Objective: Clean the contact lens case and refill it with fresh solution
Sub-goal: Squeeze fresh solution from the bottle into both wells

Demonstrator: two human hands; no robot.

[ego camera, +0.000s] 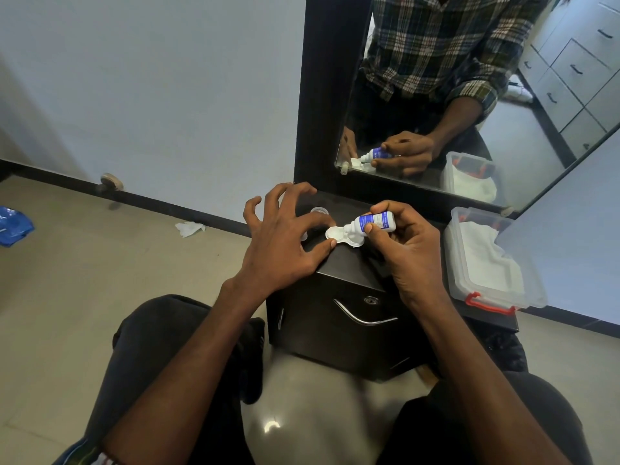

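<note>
White contact lens case (339,237) lying open near the front corner of the dark cabinet's top surface (349,263), pinned at its left well by thumb and forefinger of the left hand (285,243), other fingers splayed wide above. Small solution bottle (372,223) with blue label tipped nozzle-down over the right well, pinched in the right hand (406,243). Loose clear cap (318,210) just behind the case; farther right a clear plastic box (493,263) with red latch, mirror (469,95) behind, crumpled tissue (189,228) on the floor.
</note>
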